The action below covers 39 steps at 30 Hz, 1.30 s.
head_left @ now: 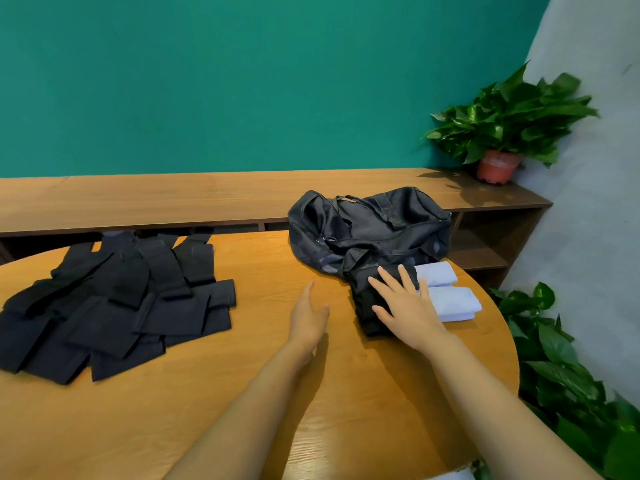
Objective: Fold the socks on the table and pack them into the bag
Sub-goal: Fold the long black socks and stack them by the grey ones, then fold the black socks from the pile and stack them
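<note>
Teal wall (pixel 242 81) is seen at the back, a long wooden shelf (pixel 173 199) is set before it, and the round table (pixel 242 393) fills the foreground. Now the right grip (pixel 405 303) is laid flat on a folded black sock bundle (pixel 363 306), fingers straight and spread, nothing clasped. Just right of that grip, two folded white sock bundles (pixel 450 299) are seen side by side against the black one. Straight beyond its fingertips the dark bag (pixel 367 226) lies slumped on the table, touching the black bundle. The left grip (pixel 308 313) is held open as well, edge-on, fingers straight, nothing in it; whether the table is touched cannot be told. Well to the left of it, a loose pile of dark socks (pixel 114 299) is spread out flat. Far beyond the right grip, a potted plant (pixel 498 166) is stood at the shelf's end.
</note>
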Tool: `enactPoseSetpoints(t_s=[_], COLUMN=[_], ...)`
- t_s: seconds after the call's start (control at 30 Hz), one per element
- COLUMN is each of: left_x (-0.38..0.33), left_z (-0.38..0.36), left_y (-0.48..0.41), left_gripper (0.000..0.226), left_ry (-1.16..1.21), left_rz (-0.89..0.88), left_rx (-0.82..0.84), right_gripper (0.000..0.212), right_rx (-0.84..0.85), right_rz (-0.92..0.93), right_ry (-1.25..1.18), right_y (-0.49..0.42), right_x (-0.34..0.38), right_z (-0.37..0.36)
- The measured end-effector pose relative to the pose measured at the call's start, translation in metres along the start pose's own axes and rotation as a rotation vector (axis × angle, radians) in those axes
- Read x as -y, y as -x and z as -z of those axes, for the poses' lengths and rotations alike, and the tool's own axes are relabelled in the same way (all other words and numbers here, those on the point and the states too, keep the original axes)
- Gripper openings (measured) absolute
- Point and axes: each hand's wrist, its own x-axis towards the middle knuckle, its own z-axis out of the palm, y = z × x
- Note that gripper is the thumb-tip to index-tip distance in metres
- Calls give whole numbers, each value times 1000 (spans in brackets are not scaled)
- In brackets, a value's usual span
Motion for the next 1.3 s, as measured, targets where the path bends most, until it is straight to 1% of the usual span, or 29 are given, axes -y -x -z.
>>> enactPoseSetpoints(t_s=[0.1, 0.2, 0.33, 0.4, 0.5, 0.53, 0.57, 0.63, 0.67, 0.77, 0.97, 1.13, 1.3], left_x=[11, 27, 61, 82, 115, 125, 131, 136, 137, 136, 133, 131, 132], left_z=[42, 86, 136, 159, 189, 197, 202, 208, 208, 205, 208, 207, 207], left_y=[15, 33, 55, 65, 78, 81, 84, 84, 82, 80, 85, 86, 86], left_gripper=[55, 46, 34, 31, 36, 40, 45, 52, 54, 55, 53, 53, 60], left_ry=[-3, -79, -296, -456, -784, -861, -885, -824, -812, -877, -829, -828, -802], left_rz=[-19, -74, -249, -298, -278, -246, -193, -68, -37, -28, -29, -32, -71], left_rx=[-71, -165, -266, -312, -418, -429, -419, -396, -379, -323, -330, -326, -373], right_gripper=[53, 50, 47, 45, 44, 43, 42, 43, 45, 49, 57, 61, 62], right_rx=[-55, -61, 10, 66, 126, 139, 144, 137, 131, 144, 232, 171, 47], right_rz=[86, 172, 271, 309, 370, 394, 417, 446, 454, 466, 434, 428, 470], right_ry=[-44, -107, -188, -216, -217, -215, -213, -211, -204, -173, -105, -130, -148], right_y=[7, 13, 15, 14, 15, 15, 15, 13, 12, 2, -20, -20, -10], right_x=[31, 71, 131, 162, 202, 213, 223, 240, 248, 266, 286, 285, 268], right_z=[10, 10, -6, -18, -39, -45, -50, -54, -55, -53, -56, -60, -63])
